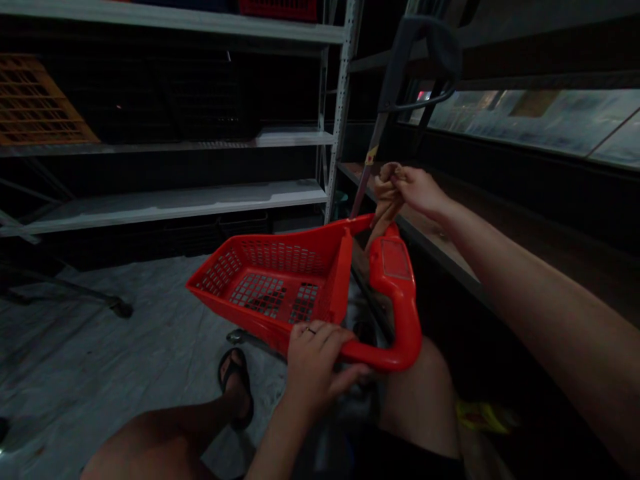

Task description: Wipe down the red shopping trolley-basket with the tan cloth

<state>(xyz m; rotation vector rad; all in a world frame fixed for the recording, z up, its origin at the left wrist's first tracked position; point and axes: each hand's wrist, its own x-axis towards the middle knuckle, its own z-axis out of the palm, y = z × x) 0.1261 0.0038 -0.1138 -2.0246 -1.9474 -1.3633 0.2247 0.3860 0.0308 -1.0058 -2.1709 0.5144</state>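
Note:
A red plastic shopping cart (343, 270) with a slotted basket and a thick looped handle (407, 307) stands in front of my knees. My left hand (316, 353) is closed over the near rim where the handle joins the basket, with a ring on one finger. At the far side of the handle, my right hand (417, 190) pinches a crumpled brown cloth (386, 200). The cloth hangs down to the cart's far corner, and its lower end touches the red plastic. Nothing but its own slotted floor shows inside the basket.
Behind the cart stands a metal shelf rack (295, 195) with dark crates and an orange crate (37, 100). A grey handle on a metal pole (373, 147) rises beside the right-hand ledge (450, 250). A yellow packet (483, 417) lies low at right.

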